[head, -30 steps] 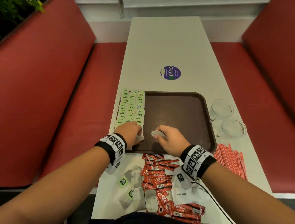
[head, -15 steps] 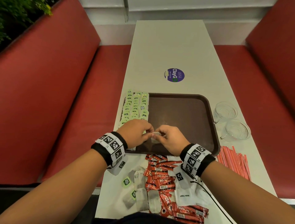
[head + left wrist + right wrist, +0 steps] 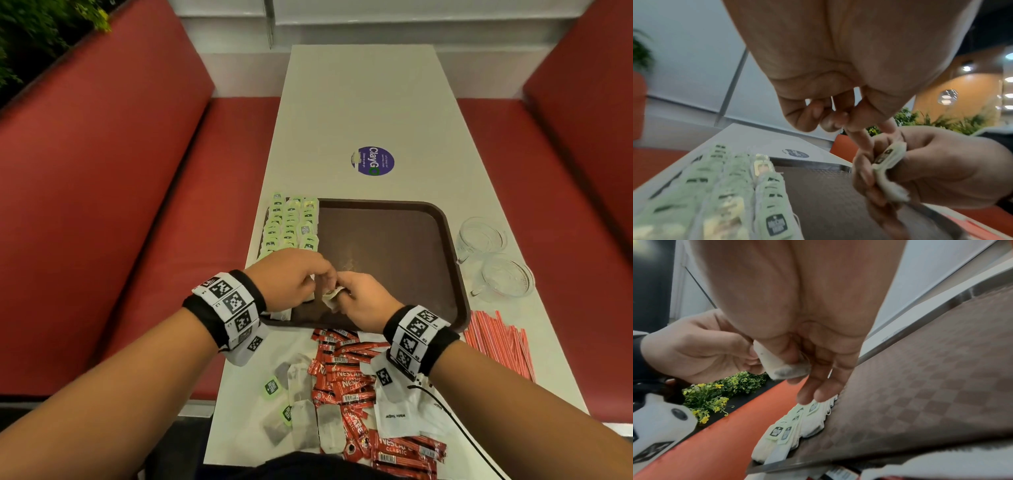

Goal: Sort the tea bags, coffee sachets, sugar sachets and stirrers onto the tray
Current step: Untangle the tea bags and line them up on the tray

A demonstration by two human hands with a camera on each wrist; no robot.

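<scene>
Over the near left part of the brown tray (image 3: 394, 246), the head view shows both hands meeting. The right hand (image 3: 363, 301) has its fingers curled round a crumpled tea bag (image 3: 331, 295), and the left hand (image 3: 291, 277) pinches at the same bag with curled fingertips. Rows of tea bags with green tags (image 3: 291, 226) fill the tray's left side. On the white table (image 3: 359, 102) in front of the tray lie loose tea bags (image 3: 301, 411), red Nescafe coffee sachets (image 3: 346, 373) and white sugar sachets (image 3: 397, 414); red-striped stirrers (image 3: 496, 342) lie to the right, near two glass cups (image 3: 493, 260). A purple ClayGo sticker (image 3: 372, 161) sits beyond the tray.

From the left wrist, the left hand (image 3: 838, 73) bends its fingers (image 3: 859, 139) down onto the tea bag (image 3: 888, 172), which the right hand (image 3: 937, 170) grips in a closed fist. Tagged tea bags (image 3: 735, 186) lie in blurred rows below.

From the right wrist, the right hand (image 3: 807, 321) holds the tea bag (image 3: 781, 365) between thumb and curled fingers, the left hand (image 3: 701, 347) touching its other end. The tray (image 3: 931, 386) shows a chequered surface, with tea bags (image 3: 793, 426) along its edge.
</scene>
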